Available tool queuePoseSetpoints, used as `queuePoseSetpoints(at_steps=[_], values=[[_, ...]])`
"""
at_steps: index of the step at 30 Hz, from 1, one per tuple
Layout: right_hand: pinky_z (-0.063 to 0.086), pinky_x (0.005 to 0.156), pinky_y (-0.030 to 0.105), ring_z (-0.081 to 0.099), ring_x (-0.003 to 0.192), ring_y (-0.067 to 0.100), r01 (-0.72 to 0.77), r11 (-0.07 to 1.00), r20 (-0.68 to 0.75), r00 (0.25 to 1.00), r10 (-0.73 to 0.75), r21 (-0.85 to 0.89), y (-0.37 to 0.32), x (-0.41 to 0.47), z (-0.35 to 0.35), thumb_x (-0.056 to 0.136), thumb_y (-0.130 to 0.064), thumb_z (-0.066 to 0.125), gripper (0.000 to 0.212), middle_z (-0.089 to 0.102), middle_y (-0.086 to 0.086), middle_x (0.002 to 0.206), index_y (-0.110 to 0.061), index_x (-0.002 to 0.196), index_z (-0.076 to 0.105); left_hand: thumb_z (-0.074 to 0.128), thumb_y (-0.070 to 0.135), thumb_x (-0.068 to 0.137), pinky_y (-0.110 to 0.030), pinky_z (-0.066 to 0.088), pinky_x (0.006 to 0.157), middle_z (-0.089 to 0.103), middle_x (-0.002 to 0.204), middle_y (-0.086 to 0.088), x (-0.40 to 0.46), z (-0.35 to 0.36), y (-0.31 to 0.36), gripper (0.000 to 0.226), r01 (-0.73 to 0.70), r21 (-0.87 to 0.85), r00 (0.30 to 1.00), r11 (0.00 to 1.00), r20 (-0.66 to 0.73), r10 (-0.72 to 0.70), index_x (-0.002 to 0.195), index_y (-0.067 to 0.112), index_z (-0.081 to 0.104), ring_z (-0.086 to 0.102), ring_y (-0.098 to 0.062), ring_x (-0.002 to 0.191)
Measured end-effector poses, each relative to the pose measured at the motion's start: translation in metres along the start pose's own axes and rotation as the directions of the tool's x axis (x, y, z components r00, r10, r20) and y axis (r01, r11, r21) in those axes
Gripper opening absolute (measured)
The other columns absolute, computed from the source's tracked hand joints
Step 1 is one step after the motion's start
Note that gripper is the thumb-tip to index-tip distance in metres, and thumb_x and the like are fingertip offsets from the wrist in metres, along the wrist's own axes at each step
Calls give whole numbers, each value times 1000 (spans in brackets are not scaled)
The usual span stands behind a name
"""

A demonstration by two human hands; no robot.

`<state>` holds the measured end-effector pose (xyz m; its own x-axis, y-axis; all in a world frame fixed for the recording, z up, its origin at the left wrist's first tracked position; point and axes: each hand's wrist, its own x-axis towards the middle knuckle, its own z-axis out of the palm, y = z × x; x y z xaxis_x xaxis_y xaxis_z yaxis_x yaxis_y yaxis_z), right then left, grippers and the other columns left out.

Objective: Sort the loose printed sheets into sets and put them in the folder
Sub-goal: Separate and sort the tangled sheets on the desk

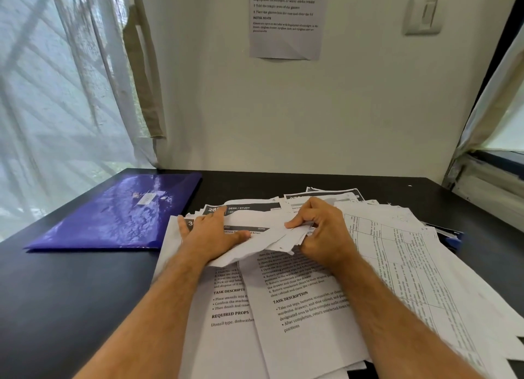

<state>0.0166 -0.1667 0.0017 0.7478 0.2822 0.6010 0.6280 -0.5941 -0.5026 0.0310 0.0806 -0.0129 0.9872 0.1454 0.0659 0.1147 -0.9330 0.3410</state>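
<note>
A messy pile of loose printed sheets (312, 307) covers the middle and right of the black desk (71, 293). My left hand (209, 234) lies flat with spread fingers on the sheets at the pile's far left part. My right hand (320, 231) pinches the lifted, folded-back edge of several sheets (272, 242) between thumb and fingers. A glossy blue folder (122, 214) lies shut on the desk to the left of the pile, apart from both hands.
A sheet with a printed table (411, 265) lies at the pile's right side. Something blue (453, 237) peeks out from under the sheets at far right. A printed notice (286, 18) hangs on the wall behind. Curtained windows stand left and right.
</note>
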Motion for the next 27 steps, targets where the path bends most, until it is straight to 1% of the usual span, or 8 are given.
queuePoseSetpoints(at_steps=[5,8,10,15,18,20,22,27], values=[[49,62,10,58,83,8,-14,1000,-6,1000,14,10,-1,0,2,73,-17,88,21,57,-17,91,-19,92,80,59,65,87,-57,12,117,49,146,3,-5,-7,4,60,-28,10,997,1000,-76,29,141,42,46,36,-24,141],[50,63,10,59,84,9,-17,1000,-9,1000,17,23,0,0,2,72,-14,89,23,59,-15,93,-19,92,80,66,42,93,-42,34,106,62,119,8,-7,-9,3,35,-87,-293,964,952,-264,6,126,32,60,55,-17,114],[50,65,9,60,85,8,-14,999,-16,1000,15,36,1,0,1,71,-13,90,26,60,-14,96,-19,94,80,68,30,93,-32,46,94,60,120,6,-7,-13,2,35,-128,-500,937,856,-343,-60,126,23,59,57,-13,103],[53,70,12,60,89,7,-6,1000,-19,1000,7,19,2,-1,0,72,-16,88,28,61,-12,99,-20,98,79,77,10,83,-28,48,91,56,127,3,-8,-20,-1,58,-179,-617,888,766,-437,-145,132,26,52,55,-14,109],[55,77,15,60,93,7,22,1000,-19,1000,-22,-6,0,0,2,84,-17,78,22,60,-10,101,-21,106,76,79,8,82,-14,44,76,59,115,4,-12,-23,2,68,-171,-714,875,679,-426,-228,139,24,45,59,-9,92],[55,81,17,59,94,8,19,998,-9,1000,-19,-60,-2,2,5,94,-23,67,19,60,-10,103,-23,112,72,78,13,83,-13,45,65,67,108,1,-13,-25,2,62,-185,-759,877,625,-414,-243,137,23,48,65,-7,81],[54,84,18,58,95,7,5,995,7,1000,-5,-99,-5,4,7,98,-24,61,17,59,-10,103,-25,112,71,75,18,87,-17,50,63,72,105,-2,-15,-25,1,42,-203,-726,882,657,-427,-199,126,18,59,69,-9,78],[57,81,21,60,92,7,33,998,3,999,-33,-47,-9,1,5,92,-17,69,11,62,-11,99,-23,99,75,69,23,93,-13,51,56,72,93,4,-22,-22,5,18,-234,-694,881,680,-448,-154,110,15,69,67,-5,74]])
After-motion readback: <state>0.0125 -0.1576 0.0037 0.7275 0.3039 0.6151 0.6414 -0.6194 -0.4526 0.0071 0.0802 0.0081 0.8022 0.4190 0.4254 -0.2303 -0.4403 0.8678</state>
